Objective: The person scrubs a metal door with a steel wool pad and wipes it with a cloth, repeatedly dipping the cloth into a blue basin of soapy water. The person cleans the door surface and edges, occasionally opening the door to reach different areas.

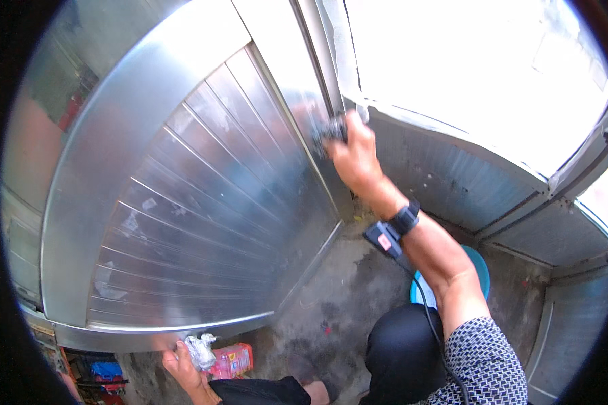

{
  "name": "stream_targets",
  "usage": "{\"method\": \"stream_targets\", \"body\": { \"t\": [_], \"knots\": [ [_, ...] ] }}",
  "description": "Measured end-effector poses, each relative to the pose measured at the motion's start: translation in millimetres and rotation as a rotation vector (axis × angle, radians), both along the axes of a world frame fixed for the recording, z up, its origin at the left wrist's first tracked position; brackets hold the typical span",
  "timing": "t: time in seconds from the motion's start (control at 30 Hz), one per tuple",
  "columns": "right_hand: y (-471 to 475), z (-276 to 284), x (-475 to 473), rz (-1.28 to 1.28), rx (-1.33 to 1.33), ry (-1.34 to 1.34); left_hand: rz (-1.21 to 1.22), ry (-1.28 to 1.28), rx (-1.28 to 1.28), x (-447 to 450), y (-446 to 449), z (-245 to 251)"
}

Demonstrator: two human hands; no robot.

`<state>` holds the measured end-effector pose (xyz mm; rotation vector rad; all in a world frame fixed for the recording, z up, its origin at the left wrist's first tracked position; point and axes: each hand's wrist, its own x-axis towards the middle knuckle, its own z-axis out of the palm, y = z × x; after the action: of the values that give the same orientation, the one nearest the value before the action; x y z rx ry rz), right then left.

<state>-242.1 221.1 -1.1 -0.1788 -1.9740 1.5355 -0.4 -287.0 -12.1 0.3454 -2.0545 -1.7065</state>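
Observation:
A ribbed, shiny metal door [197,202] stands before me, with scraps of white residue on its slats. Near the upper part of its frame, my right hand [354,152] grips a dark scouring pad [334,129], blurred, against the metal. A wrist strap with a small cabled device [383,240] is on that arm. My left hand [185,367] is low at the door's bottom edge, holding a crumpled silvery wad [200,352], perhaps foil or plastic. Just beside the wad is a pink plastic container [233,360] bearing a label.
A turquoise basin [479,268] stands on the concrete floor [334,283], partly hidden by my right arm. Metal wall panels [435,167] run along the right under a bright opening. Blue and red items [106,374] lie at the lower left. My knee is close to the basin.

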Motion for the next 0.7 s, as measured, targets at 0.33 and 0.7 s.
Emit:
{"method": "stream_targets", "body": {
  "t": [0.33,0.7],
  "knots": [
    [-3.1,-16.9,0.7,-0.103,0.192,0.106,-0.059,-0.113,-0.044,5.9,-18.0,-0.9],
    [16.4,64.2,-29.4,-0.089,0.261,0.394,-0.090,-0.022,0.001,2.3,-3.7,2.3]
  ]
}}
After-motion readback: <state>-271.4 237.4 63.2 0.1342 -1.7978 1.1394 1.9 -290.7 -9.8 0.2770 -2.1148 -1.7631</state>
